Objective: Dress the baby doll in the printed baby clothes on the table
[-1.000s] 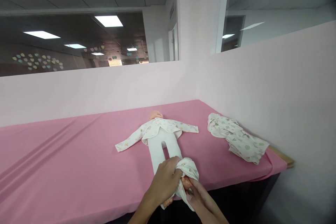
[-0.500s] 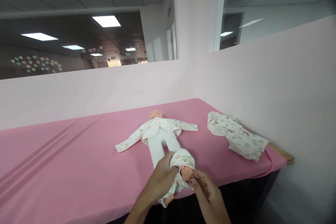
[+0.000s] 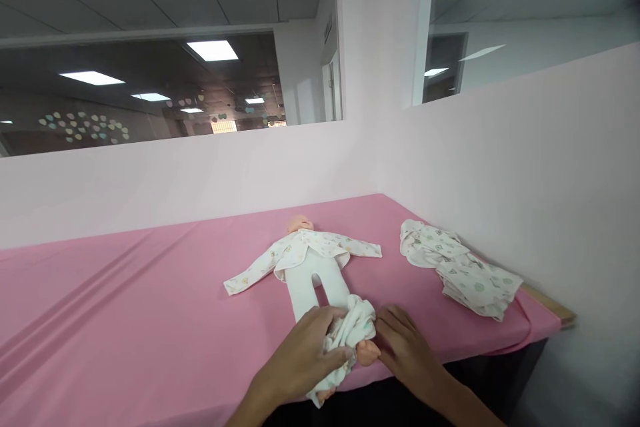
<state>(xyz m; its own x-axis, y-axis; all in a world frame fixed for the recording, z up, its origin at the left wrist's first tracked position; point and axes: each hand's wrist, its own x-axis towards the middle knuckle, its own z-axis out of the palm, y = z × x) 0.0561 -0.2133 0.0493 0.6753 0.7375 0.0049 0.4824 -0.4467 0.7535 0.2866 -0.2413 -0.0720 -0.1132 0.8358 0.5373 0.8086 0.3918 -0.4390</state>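
A baby doll (image 3: 320,273) lies on its back, its head toward the far wall and its feet at the near table edge. It wears a light patterned jacket (image 3: 305,247) with both sleeves spread out. Patterned baby trousers (image 3: 357,320) are bunched round its lower legs. One bare foot (image 3: 369,352) sticks out of a leg opening; the other shows lower down near the edge. My left hand (image 3: 310,353) is closed round the bunched cloth. My right hand (image 3: 407,350) has its curled fingers on the cloth edge beside the foot; the fingertips are partly hidden.
A pink sheet (image 3: 150,320) covers the table, with creases at the left. Folded patterned baby clothes (image 3: 460,267) lie at the right by the wall. White walls (image 3: 500,167) with windows border the back and right sides. A wooden board edge (image 3: 547,303) shows at the right corner.
My right hand has shifted from under the foot up to the cloth's right side. The trouser cloth is pushed further up from the foot, and my left hand lies more over it.
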